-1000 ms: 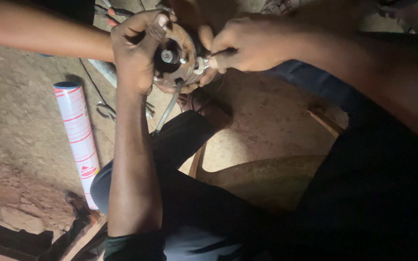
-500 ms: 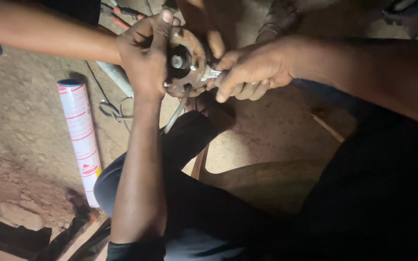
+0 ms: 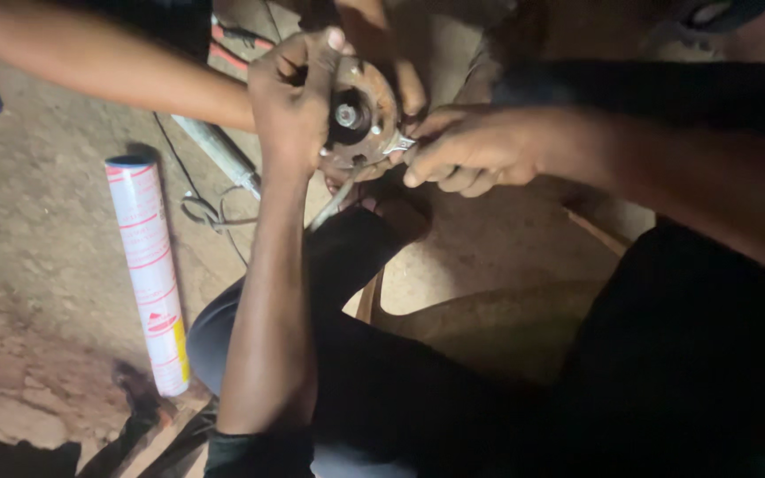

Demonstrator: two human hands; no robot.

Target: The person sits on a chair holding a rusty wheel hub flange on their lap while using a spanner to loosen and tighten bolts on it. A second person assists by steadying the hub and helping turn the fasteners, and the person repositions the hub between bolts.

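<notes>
Gripping a rusty metal disc (image 3: 360, 115) from its left side, the left hand (image 3: 292, 102) curls its fingers around the rim, thumb up over the top edge. The disc sits raised above the dirt floor (image 3: 37, 265), a shiny bolt (image 3: 346, 115) at its middle. The right hand (image 3: 467, 150) pinches a small wrench (image 3: 397, 143) against the disc's right edge, fingers pressed together. Another person's hand (image 3: 391, 53) touches the disc from behind. A white and red tube (image 3: 148, 265) lies on the floor, well apart; whether anything is inside it cannot be told.
</notes>
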